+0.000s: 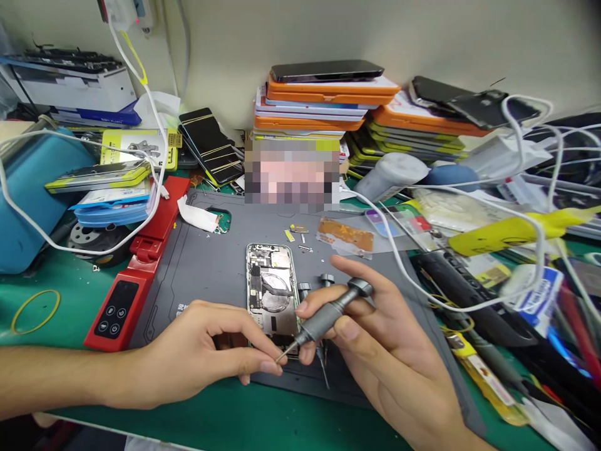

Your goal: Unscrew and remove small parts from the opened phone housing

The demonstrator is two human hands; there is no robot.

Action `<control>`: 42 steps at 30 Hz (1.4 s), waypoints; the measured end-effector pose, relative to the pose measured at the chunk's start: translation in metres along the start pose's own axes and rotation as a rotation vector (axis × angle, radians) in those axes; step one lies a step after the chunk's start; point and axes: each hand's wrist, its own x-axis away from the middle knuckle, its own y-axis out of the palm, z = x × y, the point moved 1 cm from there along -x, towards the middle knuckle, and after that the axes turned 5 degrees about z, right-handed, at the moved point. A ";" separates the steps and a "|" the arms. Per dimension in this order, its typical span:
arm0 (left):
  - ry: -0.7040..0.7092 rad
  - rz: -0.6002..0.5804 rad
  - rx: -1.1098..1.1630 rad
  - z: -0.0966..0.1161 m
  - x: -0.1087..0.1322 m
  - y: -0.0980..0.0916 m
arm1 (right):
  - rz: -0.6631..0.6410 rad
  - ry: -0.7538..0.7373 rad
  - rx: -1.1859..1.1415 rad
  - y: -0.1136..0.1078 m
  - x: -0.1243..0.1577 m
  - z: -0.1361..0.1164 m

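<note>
A grey screwdriver (323,318) is held at a slant by my right hand (380,338), its thumb and fingers round the handle. My left hand (188,354) pinches the screwdriver's thin tip between thumb and forefinger. Just behind the hands, an opened phone (273,282) lies on the grey mat (211,250), its inner parts and a round coil showing. Its lower end is partly hidden by my fingers. More screwdrivers (327,280) lie by the phone's right side, partly behind my right hand. Small loose parts (303,238) rest behind the phone.
A red device (117,307) with buttons stands left of the mat. Orange boxes (328,94) are stacked at the back. A white cable (399,257) loops over tools and a yellow-handled item (502,235) on the right. A yellow rubber band (14,316) lies at left.
</note>
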 end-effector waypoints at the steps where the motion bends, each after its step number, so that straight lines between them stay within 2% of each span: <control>1: -0.001 0.001 -0.007 0.001 0.000 0.000 | -0.001 0.003 0.000 0.000 0.000 0.000; 15: 0.007 0.003 -0.018 0.001 0.001 0.001 | 0.004 -0.004 0.020 -0.002 -0.001 0.001; 21: 0.016 -0.047 0.051 0.003 -0.002 0.001 | -0.016 0.068 -0.048 -0.002 -0.002 0.000; 24: 0.020 -0.050 0.002 0.003 -0.001 0.001 | 0.001 0.070 -0.055 -0.002 -0.003 -0.003; 27: 0.005 0.010 -0.031 0.002 0.001 0.000 | 0.119 -0.077 0.063 -0.005 -0.001 -0.004; 29: -0.015 0.076 0.023 0.001 0.002 0.000 | 0.202 -0.302 0.247 -0.011 0.001 -0.003; 30: -0.020 0.103 0.056 0.001 0.002 0.000 | 0.195 -0.452 0.366 -0.013 0.002 -0.003; 31: -0.018 0.121 0.082 0.001 0.003 0.000 | 0.103 -0.661 0.477 -0.015 0.002 -0.003; 33: -0.009 0.127 0.097 0.002 0.002 0.001 | -0.061 -0.880 0.644 -0.020 0.003 -0.001; 36: 0.010 0.096 0.066 0.002 0.003 0.002 | -0.174 -0.903 0.751 -0.025 0.003 0.005; 42: 0.030 0.052 -0.017 0.002 0.002 0.001 | -0.227 -0.871 0.780 -0.025 0.009 0.016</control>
